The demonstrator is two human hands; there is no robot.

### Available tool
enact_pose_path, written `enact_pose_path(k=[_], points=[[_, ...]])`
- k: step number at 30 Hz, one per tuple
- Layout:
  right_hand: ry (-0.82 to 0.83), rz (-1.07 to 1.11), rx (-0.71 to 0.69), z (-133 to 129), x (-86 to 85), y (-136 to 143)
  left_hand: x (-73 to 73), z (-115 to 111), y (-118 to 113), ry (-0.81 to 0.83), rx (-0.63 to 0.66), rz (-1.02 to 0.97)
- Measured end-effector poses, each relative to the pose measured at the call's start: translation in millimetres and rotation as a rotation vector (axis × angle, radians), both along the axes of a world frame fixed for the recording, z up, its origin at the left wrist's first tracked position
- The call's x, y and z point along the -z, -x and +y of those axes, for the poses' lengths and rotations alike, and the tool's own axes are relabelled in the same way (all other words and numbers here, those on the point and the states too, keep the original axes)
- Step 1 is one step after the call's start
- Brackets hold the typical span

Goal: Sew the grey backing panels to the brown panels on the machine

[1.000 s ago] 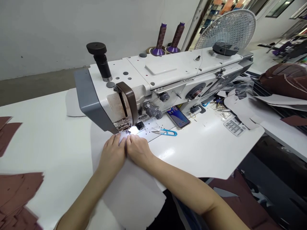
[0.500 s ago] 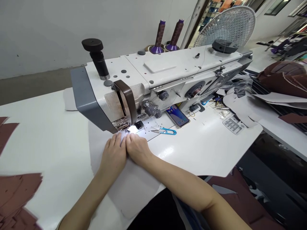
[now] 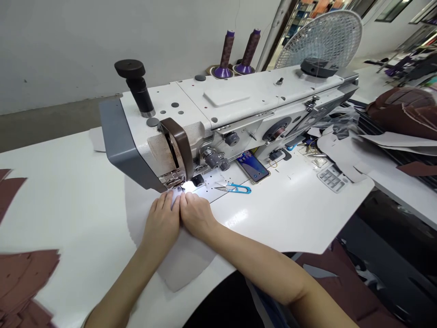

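A light grey, soft sheet of material [image 3: 184,266] lies on the white table under the head of a sewing machine [image 3: 232,98]. Both my hands rest on it, side by side, with thumbs nearly touching just in front of the lit presser foot [image 3: 180,187]. My left hand [image 3: 162,218] has its fingers close together, pressed on the sheet. Curled fingers of my right hand [image 3: 197,213] hold the sheet beside the foot. The fingertips and stitching spot are partly hidden. Blue-handled thread snips [image 3: 235,188] lie to the right of my right hand.
A phone [image 3: 253,166] leans by the machine's base. Brown cut pieces [image 3: 27,278] are stacked at the left. Two thread cones [image 3: 227,54] and a fan [image 3: 322,38] stand behind the machine. More brown pieces [image 3: 403,109] lie on the right.
The sheet has slid forward under the machine; its near edge now lies farther from my body. My hands stay in nearly the same place by the foot.
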State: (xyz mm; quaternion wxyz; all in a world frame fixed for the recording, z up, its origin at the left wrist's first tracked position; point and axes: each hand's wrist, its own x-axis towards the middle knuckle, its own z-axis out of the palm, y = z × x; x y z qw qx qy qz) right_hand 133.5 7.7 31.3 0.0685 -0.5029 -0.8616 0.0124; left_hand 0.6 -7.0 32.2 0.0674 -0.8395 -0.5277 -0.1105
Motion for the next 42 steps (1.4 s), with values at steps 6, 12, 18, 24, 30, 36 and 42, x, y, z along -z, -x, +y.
enact_pose_path(k=[6, 12, 18, 24, 30, 36, 42], points=[[0.058, 0.019, 0.038, 0.8, -4.5, 1.4, 3.0, 4.0, 2.3, 0.026, -0.009, -0.003], [0.152, 0.085, 0.176, 2.0, -12.6, 1.2, 8.2, 12.7, 8.3, 0.009, -0.001, -0.025], [0.217, 0.106, 0.286, 2.7, -8.5, -1.0, 11.3, 15.3, 11.0, -0.057, 0.007, -0.048], [0.149, 0.062, 0.232, -0.7, -5.8, -2.6, 9.3, 7.9, 2.1, -0.073, 0.077, -0.208], [0.100, 0.022, 0.162, -2.5, -6.9, -4.0, 10.1, 7.8, 1.6, -0.041, 0.068, -0.199], [0.083, 0.007, 0.104, -2.9, -8.9, -2.1, 11.1, 8.4, 0.3, -0.043, 0.052, -0.234], [0.084, -0.015, 0.080, -1.2, -8.5, -2.5, 8.7, 9.1, 0.3, -0.004, 0.033, -0.245]])
